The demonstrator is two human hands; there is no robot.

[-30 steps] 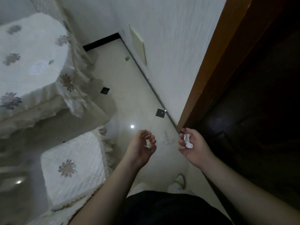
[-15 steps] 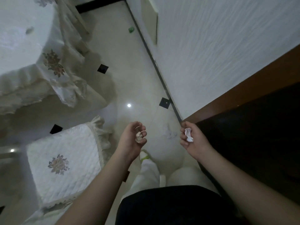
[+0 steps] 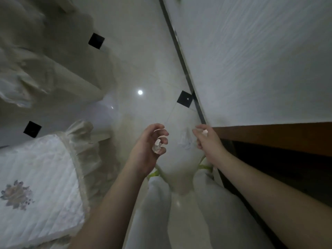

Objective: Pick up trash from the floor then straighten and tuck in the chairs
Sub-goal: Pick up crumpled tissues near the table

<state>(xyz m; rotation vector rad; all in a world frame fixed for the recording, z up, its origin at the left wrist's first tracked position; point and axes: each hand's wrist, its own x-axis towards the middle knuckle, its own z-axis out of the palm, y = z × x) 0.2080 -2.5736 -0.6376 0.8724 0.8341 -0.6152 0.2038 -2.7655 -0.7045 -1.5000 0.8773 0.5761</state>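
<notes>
My left hand [image 3: 150,143] is held over the pale floor with its fingers curled round a small crumpled white scrap [image 3: 157,146]. My right hand [image 3: 206,140] is close to the wall corner and grips another white paper scrap [image 3: 204,132], mostly hidden by the fingers. Between the two hands a faint crumpled white piece of trash [image 3: 186,141] lies on the floor. A chair with a white quilted, flower-patterned seat cover [image 3: 36,186] stands at the lower left.
A table draped in a cream cloth [image 3: 27,60] fills the upper left. The white textured wall [image 3: 260,60] and its dark skirting run along the right, with a brown door frame [image 3: 269,135] and dark doorway below. My legs in white trousers [image 3: 156,203] stand below the hands.
The view has tilted down and closer to the floor. Both hands keep their scraps and have lowered toward the trash lying between them.
</notes>
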